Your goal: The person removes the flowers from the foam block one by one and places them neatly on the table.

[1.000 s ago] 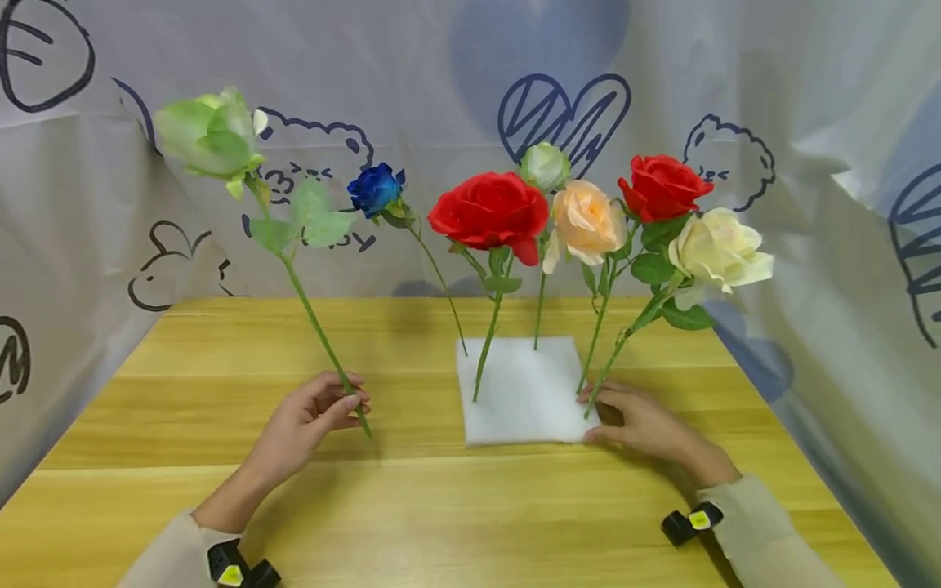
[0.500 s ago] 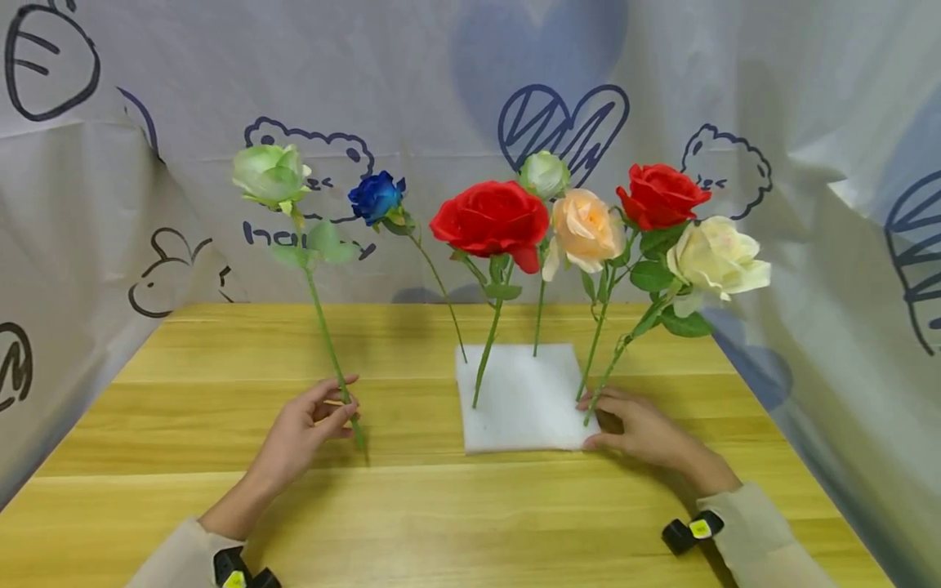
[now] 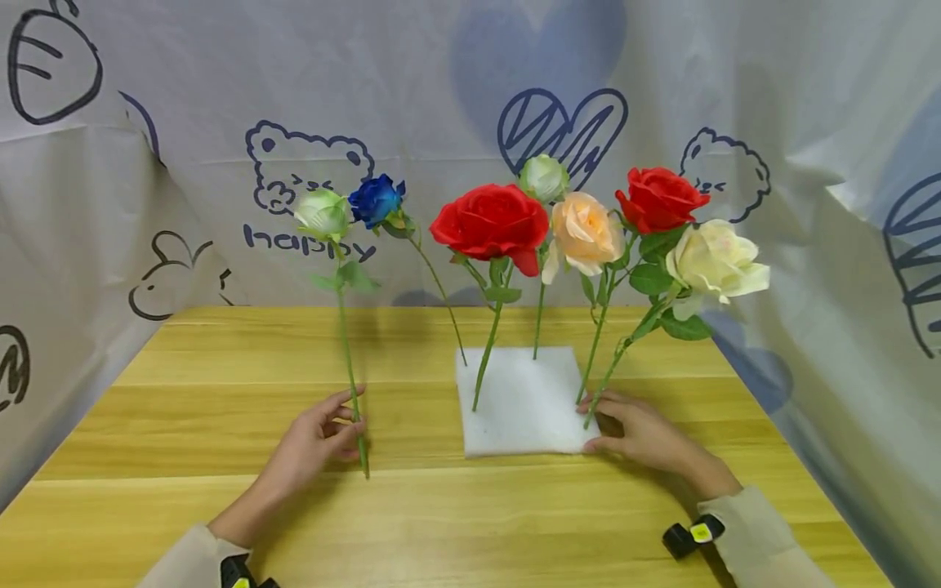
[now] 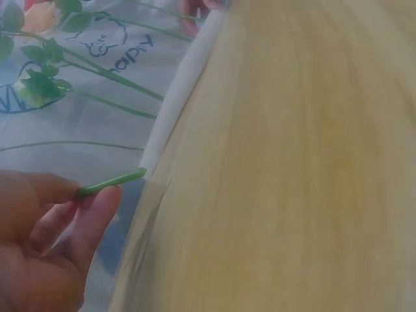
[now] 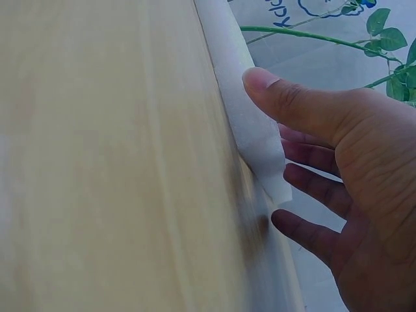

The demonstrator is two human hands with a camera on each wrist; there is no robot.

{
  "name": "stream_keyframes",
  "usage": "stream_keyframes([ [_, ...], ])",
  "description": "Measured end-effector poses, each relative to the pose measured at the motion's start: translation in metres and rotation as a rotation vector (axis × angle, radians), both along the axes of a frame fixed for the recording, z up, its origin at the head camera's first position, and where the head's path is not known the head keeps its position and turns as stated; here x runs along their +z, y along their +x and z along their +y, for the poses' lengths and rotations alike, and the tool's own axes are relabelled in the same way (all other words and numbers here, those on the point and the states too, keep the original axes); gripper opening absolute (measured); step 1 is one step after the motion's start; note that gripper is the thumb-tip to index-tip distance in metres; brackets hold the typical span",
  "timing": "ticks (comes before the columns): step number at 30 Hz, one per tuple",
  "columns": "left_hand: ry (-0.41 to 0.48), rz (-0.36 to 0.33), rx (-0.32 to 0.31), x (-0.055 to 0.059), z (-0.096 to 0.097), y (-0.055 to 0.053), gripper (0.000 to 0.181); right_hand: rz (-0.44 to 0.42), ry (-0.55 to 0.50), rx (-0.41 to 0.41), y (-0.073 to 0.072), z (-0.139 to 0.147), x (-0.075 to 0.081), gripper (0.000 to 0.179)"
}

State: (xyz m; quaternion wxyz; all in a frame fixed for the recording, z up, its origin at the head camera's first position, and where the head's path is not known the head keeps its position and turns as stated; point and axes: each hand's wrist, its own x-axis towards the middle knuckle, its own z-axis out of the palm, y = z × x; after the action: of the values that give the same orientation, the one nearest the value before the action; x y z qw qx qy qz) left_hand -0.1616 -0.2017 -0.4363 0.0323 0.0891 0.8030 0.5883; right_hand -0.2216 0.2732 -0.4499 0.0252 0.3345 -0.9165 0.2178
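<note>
My left hand point(image 3: 323, 437) pinches the lower stem of a pale green rose point(image 3: 323, 214) between thumb and fingers. The flower stands nearly upright, left of a white foam block point(image 3: 525, 416); its cut stem end point(image 4: 133, 175) pokes out past my fingertips in the left wrist view. My right hand point(image 3: 647, 433) holds the block's front right corner, thumb at the front edge point(image 5: 260, 133) and fingers by the right side. Rising from the block are a blue rose point(image 3: 376, 200), two red roses point(image 3: 491, 224), a peach rose point(image 3: 586, 231), a cream rose point(image 3: 715, 263) and another pale green rose point(image 3: 545, 177).
The block lies flat on a wooden table point(image 3: 412, 523). Behind and at both sides hangs a pale cloth point(image 3: 441, 106) with blue drawings. Flower heads lean out to the right above my right hand.
My left hand has moved the pale green rose; its head has come right and down, and the stem stands straighter. The right hand stays at the foam block.
</note>
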Motion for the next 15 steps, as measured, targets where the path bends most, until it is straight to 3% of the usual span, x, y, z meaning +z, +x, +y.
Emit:
stream_keyframes([
  [8, 0.019, -0.090, -0.031, -0.004, 0.007, 0.004, 0.057, 0.003, -0.003, 0.005, 0.000, 0.001, -0.001, 0.051],
  [15, 0.032, -0.106, -0.089, -0.008, 0.014, 0.010, 0.063, 0.001, -0.012, 0.000, 0.000, 0.001, -0.001, 0.052],
])
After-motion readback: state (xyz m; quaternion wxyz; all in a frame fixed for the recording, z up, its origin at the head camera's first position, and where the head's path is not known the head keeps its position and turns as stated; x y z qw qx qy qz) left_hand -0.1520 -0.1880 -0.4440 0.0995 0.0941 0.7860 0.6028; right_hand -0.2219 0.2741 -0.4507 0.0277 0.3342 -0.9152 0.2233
